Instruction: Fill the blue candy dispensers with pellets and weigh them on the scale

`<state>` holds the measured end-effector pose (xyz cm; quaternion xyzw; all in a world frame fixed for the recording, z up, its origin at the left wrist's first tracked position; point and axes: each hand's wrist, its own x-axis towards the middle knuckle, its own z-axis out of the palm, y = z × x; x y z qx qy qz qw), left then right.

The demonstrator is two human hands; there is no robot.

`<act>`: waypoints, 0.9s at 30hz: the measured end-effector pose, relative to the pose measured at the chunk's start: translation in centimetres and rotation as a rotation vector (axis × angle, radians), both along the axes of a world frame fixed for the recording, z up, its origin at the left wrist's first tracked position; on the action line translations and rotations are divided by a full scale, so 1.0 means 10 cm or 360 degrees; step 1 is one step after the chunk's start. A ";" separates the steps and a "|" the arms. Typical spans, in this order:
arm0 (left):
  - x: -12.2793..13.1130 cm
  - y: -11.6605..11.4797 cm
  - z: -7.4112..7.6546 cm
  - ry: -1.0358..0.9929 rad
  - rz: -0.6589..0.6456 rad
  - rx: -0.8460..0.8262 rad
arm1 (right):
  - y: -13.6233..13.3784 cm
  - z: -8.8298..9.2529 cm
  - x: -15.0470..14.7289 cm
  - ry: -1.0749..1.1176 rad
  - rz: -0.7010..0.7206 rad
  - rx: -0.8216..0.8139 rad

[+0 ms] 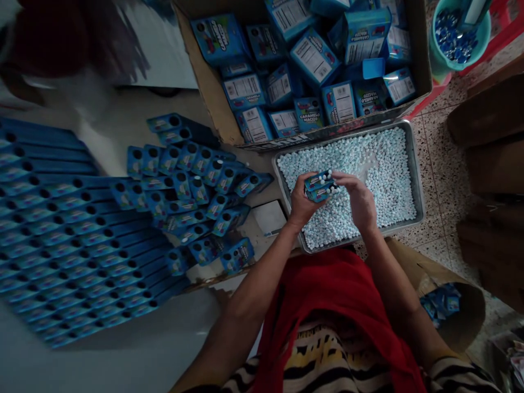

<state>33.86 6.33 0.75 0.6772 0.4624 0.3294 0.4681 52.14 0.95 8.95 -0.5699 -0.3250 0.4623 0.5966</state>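
My left hand (302, 203) is closed around a pair of small blue candy boxes (317, 186) with printed fronts. Several round white candies lie at the boxes' right ends, by their openings. Fingers extended, my right hand (360, 199) is close beside those ends; whether it touches the candies I cannot tell. Both hands are above a metal tray (421, 188) spread with small white and pale blue round candies (388, 185). Left of the tray, several similar blue boxes (184, 185) with round dark holes in their ends are clustered on the table.
Stacked rows of blue boxes (82, 234) fill the left side. A cardboard carton (221, 117) with larger blue boxes stands behind the tray. At the upper right is a turquoise bucket (441, 57) of blue pieces; a brown sack (470, 305) is lower right. A blurred person (53, 38) is at the upper left.
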 end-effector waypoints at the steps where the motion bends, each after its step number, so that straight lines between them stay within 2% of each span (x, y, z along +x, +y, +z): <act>1: 0.00 0.01 -0.01 0.0008 0.0014 -0.0005 | -0.12 -0.07 0.10 -0.0156 -0.0064 -0.0043; 3: -0.02 0.03 0.00 0.0057 0.0033 -0.0023 | -0.42 -0.26 0.26 -0.0606 -0.0204 -0.0272; 5: -0.06 0.05 0.02 0.0107 0.0083 -0.0039 | -0.74 -0.49 0.31 -0.1095 -0.0183 -0.0559; 7: -0.13 0.06 0.03 0.0126 0.0115 -0.0055 | -0.98 -0.72 0.23 -0.1414 0.0051 -0.0714; 9: -0.23 0.07 0.02 0.0122 0.0097 -0.0093 | -1.05 -0.92 0.07 -0.1618 0.0289 -0.0757; 11: -0.33 0.10 0.01 0.0114 0.0081 -0.0148 | -0.93 -1.08 -0.02 -0.1736 0.0392 -0.0724; 13: -0.43 0.12 -0.01 0.0103 0.0066 -0.0200 | -0.66 -1.22 0.00 -0.1763 0.0366 -0.0652; 15: -0.52 0.15 -0.02 0.0071 0.0007 -0.0223 | -0.32 -1.33 0.12 -0.1695 0.0281 -0.0605; 17: -0.57 0.15 -0.02 0.0047 -0.0068 -0.0224 | -0.01 -1.39 0.24 -0.1513 0.0079 -0.0617; 19: -0.60 0.15 -0.01 0.0088 -0.0099 -0.0206 | 0.22 -1.35 0.29 -0.1101 -0.0202 -0.0637; 21: -0.60 0.14 0.01 0.0198 -0.0100 -0.0147 | 0.35 -1.20 0.24 -0.0414 -0.0401 -0.0641; 24: -0.55 0.15 0.04 0.0388 -0.0117 0.0052 | 0.37 -0.79 0.03 0.0643 -0.0366 -0.0543; 25: -0.52 0.15 0.05 0.0427 -0.0126 0.0114 | 0.35 -0.64 -0.05 0.0852 -0.0305 -0.0460; 27: -0.46 0.15 0.09 0.0460 -0.0132 0.0181 | 0.31 -0.35 -0.22 0.0986 -0.0230 -0.0244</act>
